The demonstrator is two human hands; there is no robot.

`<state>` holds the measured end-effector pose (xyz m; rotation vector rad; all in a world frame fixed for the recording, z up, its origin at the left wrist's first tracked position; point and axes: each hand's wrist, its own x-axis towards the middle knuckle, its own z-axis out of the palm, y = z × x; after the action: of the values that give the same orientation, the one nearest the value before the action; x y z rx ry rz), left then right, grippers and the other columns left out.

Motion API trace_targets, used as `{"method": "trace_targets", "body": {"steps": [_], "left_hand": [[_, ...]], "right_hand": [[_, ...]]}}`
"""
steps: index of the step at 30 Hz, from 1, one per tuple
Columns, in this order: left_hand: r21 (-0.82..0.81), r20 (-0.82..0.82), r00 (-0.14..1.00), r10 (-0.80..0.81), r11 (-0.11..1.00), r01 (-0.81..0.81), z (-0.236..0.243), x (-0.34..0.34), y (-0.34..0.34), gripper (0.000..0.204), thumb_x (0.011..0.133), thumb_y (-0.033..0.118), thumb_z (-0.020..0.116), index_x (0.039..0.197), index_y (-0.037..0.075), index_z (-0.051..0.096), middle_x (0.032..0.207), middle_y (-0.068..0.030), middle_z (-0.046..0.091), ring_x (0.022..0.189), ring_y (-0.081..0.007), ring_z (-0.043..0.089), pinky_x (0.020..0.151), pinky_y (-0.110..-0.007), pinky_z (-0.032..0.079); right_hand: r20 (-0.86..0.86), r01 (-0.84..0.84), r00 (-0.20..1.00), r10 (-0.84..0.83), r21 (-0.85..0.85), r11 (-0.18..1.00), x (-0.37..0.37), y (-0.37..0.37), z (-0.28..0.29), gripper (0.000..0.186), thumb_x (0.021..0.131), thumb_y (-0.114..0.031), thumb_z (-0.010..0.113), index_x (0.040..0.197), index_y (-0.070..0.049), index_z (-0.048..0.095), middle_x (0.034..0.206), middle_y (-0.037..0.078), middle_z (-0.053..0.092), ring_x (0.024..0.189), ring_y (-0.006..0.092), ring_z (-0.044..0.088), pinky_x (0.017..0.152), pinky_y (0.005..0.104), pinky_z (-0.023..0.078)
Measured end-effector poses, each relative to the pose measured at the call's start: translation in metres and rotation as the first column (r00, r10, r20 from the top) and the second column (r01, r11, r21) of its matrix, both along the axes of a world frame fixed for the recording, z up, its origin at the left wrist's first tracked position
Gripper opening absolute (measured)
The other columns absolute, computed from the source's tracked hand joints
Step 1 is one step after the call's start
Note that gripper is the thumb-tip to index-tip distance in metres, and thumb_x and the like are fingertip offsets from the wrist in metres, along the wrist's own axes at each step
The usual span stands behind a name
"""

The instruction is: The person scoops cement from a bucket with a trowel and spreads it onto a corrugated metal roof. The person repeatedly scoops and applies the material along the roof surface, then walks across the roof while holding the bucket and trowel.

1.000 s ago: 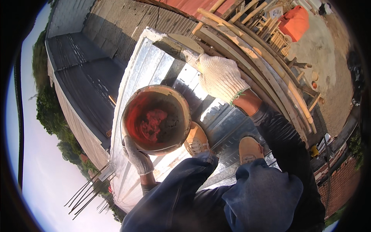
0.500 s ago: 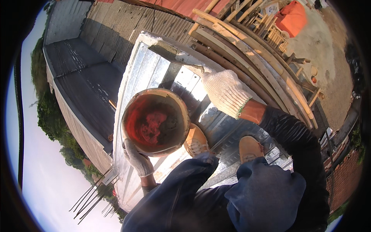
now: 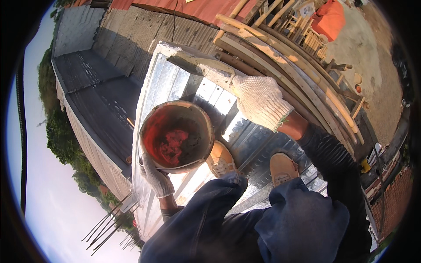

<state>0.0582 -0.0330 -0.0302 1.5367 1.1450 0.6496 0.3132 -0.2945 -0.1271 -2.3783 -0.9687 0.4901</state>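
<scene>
My left hand (image 3: 155, 175), in a pale knitted glove, grips the near left side of a bucket (image 3: 175, 136) with grey mortar and red material inside. In a similar glove, my right hand (image 3: 258, 98) is closed on the handle of what looks like a trowel (image 3: 214, 70), its mortar-smeared blade lying along the white-plastered upper edge (image 3: 160, 50) of a galvanised metal surface (image 3: 237, 136); the blade's outline is hard to make out. My two shoes (image 3: 280, 168) stand on this ridged metal, just right of and below the bucket.
Curved timber boards and bamboo poles (image 3: 298, 74) run down the right, above a ground with an orange sack (image 3: 326, 22). A lower dark roof (image 3: 96, 101) and corrugated sheets (image 3: 136, 39) lie left and behind. Bare rebar (image 3: 101, 228) sticks out at lower left. A brick wall (image 3: 392, 206) is at lower right.
My right hand and its tool have moved a little down and to the right along the plastered edge. My left hand and the bucket stay nearly in place.
</scene>
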Motion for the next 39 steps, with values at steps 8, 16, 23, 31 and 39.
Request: {"method": "trace_targets", "body": {"steps": [8, 16, 23, 31, 39], "left_hand": [[-0.009, 0.046, 0.998, 0.051, 0.999, -0.050, -0.008, -0.005, -0.004, 0.018, 0.111, 0.027, 0.065, 0.110, 0.010, 0.071, 0.100, 0.0003, 0.075, 0.082, -0.0055, 0.069, 0.068, -0.023, 0.056], [-0.021, 0.002, 1.000, -0.010, 1.000, 0.010, 0.005, -0.011, 0.000, 0.023, 0.112, 0.026, 0.063, 0.122, 0.006, 0.066, 0.114, -0.0038, 0.070, 0.099, -0.0103, 0.067, 0.085, -0.028, 0.056], [0.014, 0.012, 1.000, -0.020, 1.000, 0.019, 0.008, -0.001, -0.001, 0.019, 0.112, 0.025, 0.063, 0.105, 0.007, 0.068, 0.097, 0.0003, 0.071, 0.084, -0.0058, 0.065, 0.074, -0.025, 0.054], [-0.020, 0.022, 0.999, -0.032, 0.999, 0.032, 0.009, -0.001, -0.001, 0.018, 0.112, 0.023, 0.062, 0.103, 0.008, 0.067, 0.094, 0.0011, 0.069, 0.083, -0.0051, 0.064, 0.075, -0.024, 0.054], [-0.007, 0.010, 0.999, -0.041, 0.999, 0.041, 0.013, 0.005, -0.008, 0.018, 0.113, 0.023, 0.063, 0.102, 0.009, 0.066, 0.093, 0.0032, 0.067, 0.082, -0.0038, 0.062, 0.075, -0.023, 0.053]], "right_hand": [[-0.074, -0.105, 0.992, 0.102, -0.044, 0.993, 0.078, 0.087, -0.030, 0.025, 0.094, -0.025, 0.071, 0.104, -0.005, 0.081, 0.096, 0.020, 0.080, 0.092, 0.0365, 0.080, 0.074, 0.0523, 0.062], [-0.242, -0.386, 0.882, 0.405, 0.122, 0.914, 0.100, 0.103, -0.042, 0.031, 0.088, -0.029, 0.073, 0.089, 0.002, 0.075, 0.079, 0.024, 0.071, 0.073, 0.0372, 0.071, 0.068, 0.0521, 0.054], [-0.513, -0.285, 0.795, 0.324, 0.155, 0.946, 0.109, 0.039, -0.021, 0.026, 0.084, -0.027, 0.072, 0.083, -0.002, 0.065, 0.068, 0.013, 0.061, 0.061, 0.0239, 0.064, 0.061, 0.0448, 0.047], [-0.558, -0.156, 0.793, 0.243, 0.199, 0.968, 0.120, 0.021, -0.025, 0.029, 0.084, -0.030, 0.074, 0.091, -0.002, 0.070, 0.073, 0.009, 0.066, 0.063, 0.0193, 0.069, 0.064, 0.0391, 0.053], [-0.535, -0.152, 0.817, 0.216, 0.161, 0.975, 0.123, 0.079, -0.050, 0.033, 0.084, -0.037, 0.074, 0.086, -0.005, 0.079, 0.072, 0.011, 0.074, 0.065, 0.0229, 0.070, 0.064, 0.0418, 0.054]]}}
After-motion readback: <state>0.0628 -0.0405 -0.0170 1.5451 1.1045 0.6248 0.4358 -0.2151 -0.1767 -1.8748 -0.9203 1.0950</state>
